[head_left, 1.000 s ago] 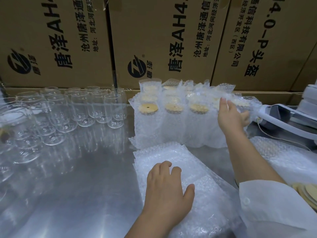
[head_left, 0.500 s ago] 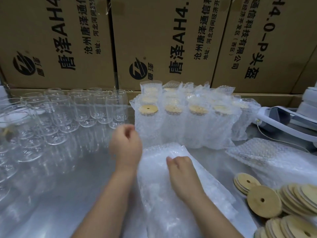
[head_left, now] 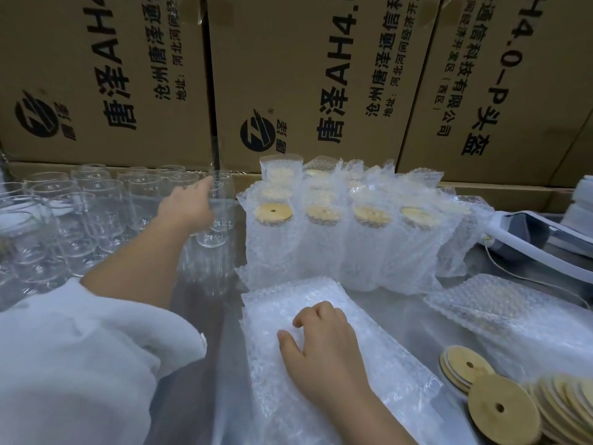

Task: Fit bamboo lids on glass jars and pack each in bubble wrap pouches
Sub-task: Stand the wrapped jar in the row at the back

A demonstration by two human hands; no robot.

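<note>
Our left hand (head_left: 189,210) touches a glass jar (head_left: 219,216) left of centre; we cannot tell its grip. Our right hand (head_left: 321,342) rests, fingers bent, on the bubble wrap pouches (head_left: 288,297) below centre. A strip of desk (head_left: 205,293) runs between. The boxes (head_left: 288,75) read "AH4".

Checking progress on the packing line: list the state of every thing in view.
left hand: stretched out to the nearest jar, grip unclear.
right hand: rests on the flat pouches, fingers curled.
empty glass jars: upright, no lids.
packed jars: lidded, upright in bubble wrap.
flat pouches: stacked, unfilled.
bamboo lids: loose, piled.
</note>
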